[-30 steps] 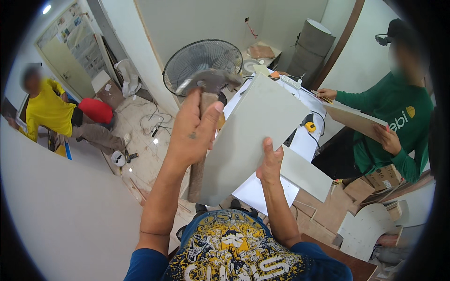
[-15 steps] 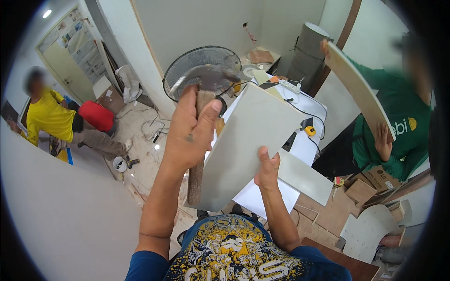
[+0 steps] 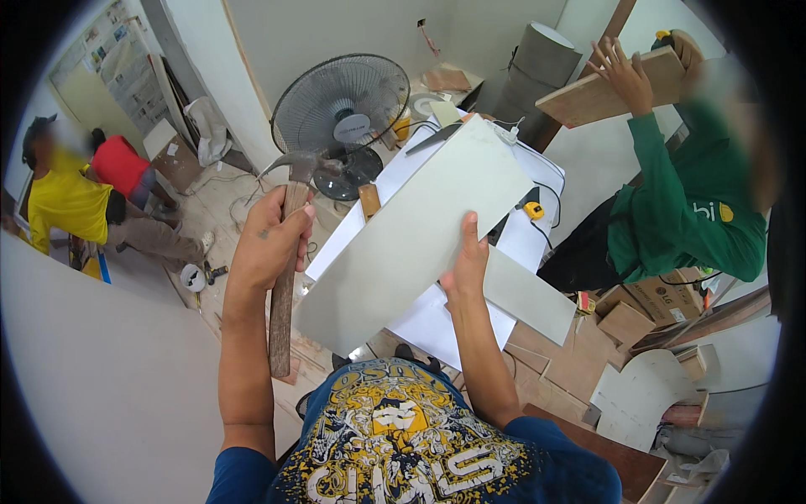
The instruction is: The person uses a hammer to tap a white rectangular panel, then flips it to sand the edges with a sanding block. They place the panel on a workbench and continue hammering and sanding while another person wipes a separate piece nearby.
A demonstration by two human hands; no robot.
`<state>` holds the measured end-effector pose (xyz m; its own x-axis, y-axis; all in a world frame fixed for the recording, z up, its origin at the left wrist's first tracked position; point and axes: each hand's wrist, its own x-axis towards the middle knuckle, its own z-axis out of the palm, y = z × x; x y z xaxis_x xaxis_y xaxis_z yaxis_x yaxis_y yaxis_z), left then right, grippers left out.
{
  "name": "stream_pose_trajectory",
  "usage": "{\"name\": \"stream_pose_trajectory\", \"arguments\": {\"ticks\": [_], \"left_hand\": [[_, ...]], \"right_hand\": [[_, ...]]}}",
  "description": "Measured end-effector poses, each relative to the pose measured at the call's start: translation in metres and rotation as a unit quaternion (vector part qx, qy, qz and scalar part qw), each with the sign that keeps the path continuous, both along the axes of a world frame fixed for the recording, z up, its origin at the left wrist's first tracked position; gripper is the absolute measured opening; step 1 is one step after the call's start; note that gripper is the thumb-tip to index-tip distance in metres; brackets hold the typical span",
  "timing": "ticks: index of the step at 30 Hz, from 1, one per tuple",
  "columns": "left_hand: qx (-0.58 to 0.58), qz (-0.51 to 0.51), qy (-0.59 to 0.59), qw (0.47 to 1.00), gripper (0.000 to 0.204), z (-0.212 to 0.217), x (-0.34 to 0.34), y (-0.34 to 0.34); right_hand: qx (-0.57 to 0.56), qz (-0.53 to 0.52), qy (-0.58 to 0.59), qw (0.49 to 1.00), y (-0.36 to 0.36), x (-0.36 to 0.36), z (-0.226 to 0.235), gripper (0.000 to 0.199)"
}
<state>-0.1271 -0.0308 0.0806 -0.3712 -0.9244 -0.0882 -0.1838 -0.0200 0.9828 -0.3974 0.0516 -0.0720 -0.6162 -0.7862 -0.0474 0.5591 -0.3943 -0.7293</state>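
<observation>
A claw hammer (image 3: pixel 280 323) with a wooden handle and metal head is in my left hand (image 3: pixel 270 239), its fingers wrapped round the handle below the head. The head points up, left of a long pale grey-white board (image 3: pixel 411 227). My right hand (image 3: pixel 467 265) grips that board by its near right edge, thumb on the face and fingers out of sight behind it. The board is tilted over a white-topped table (image 3: pixel 441 332). A second pale board (image 3: pixel 531 296) lies right of my right hand. Close to it on the table is a yellow tape measure (image 3: pixel 532 210).
A black fan (image 3: pixel 340 126) stands beyond the hammer. At right, a co-worker in green (image 3: pixel 680 193) holds a wooden board (image 3: pixel 621 88). Two people, in yellow (image 3: pixel 71 206) and red (image 3: pixel 126 164), are at far left. A cardboard box (image 3: pixel 667 302) and offcuts litter the floor.
The hammer has moved left, away from the pale board, and is no longer blurred. The pale board has shifted slightly left. The co-worker's board has swung from steep to nearly level.
</observation>
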Motion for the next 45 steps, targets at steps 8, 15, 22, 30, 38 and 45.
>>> {"name": "stream_pose_trajectory", "arguments": {"ticks": [8,15,22,30,38,45], "left_hand": [[0.037,-0.033,0.009,0.999,0.045,-0.043,0.01,0.033],[-0.033,-0.074,-0.023,0.996,0.054,-0.014,-0.021,0.046],[-0.061,-0.133,-0.046,0.988,0.058,-0.02,-0.053,0.035],[-0.056,-0.127,-0.062,0.988,0.064,-0.024,-0.049,0.039],[0.006,-0.038,-0.066,0.997,0.064,-0.031,0.007,0.042],[-0.037,-0.033,-0.054,0.997,0.058,-0.022,-0.005,0.053]], "right_hand": [[-0.051,-0.022,-0.041,0.998,-0.001,-0.004,-0.015,0.084],[-0.066,-0.037,-0.01,0.997,0.009,0.007,-0.022,0.088],[-0.081,-0.016,-0.021,0.996,0.015,0.013,-0.028,0.085],[-0.057,0.001,0.032,0.998,0.017,0.003,-0.039,0.089],[-0.066,0.01,0.008,0.998,0.009,-0.01,-0.045,0.091],[-0.092,0.028,0.0,0.995,0.001,-0.001,-0.033,0.09]]}}
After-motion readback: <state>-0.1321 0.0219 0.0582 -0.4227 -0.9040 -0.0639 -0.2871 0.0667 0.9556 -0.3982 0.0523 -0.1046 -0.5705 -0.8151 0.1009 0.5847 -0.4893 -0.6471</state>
